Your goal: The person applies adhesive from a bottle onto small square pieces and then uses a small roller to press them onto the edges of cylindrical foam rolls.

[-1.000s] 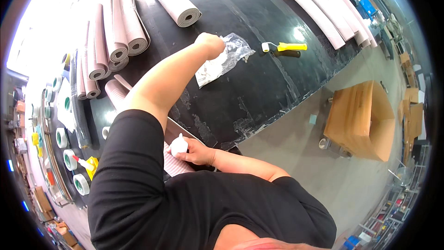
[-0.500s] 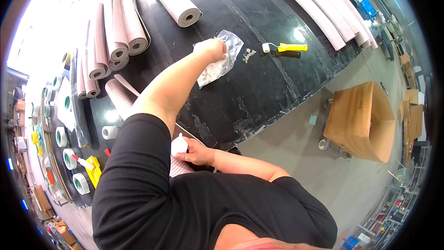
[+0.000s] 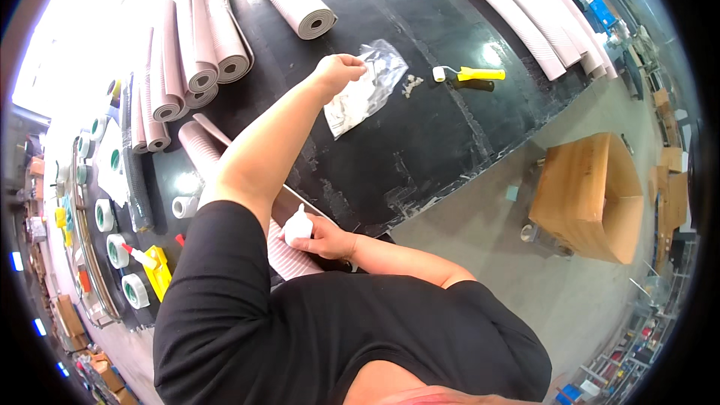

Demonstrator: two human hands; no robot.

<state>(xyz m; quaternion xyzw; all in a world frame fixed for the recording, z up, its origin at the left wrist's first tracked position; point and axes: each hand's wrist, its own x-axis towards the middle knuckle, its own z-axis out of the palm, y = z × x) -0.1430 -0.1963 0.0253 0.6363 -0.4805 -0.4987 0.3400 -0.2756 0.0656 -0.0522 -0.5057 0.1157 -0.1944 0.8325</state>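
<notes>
Clear bag [image 3: 366,94] lies on black table [image 3: 352,159], long axis slanting away rightward. Left hand [image 3: 340,75], the nearer, is at bag's left edge, fingertips together; cannot tell what they pinch. Right hand [image 3: 328,239], bodyward of bag, wraps white bottle [image 3: 298,229].

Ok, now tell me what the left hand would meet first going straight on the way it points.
The left hand would most likely meet the clear plastic bag first; it may already be touching it, but depth there is unclear.
</notes>
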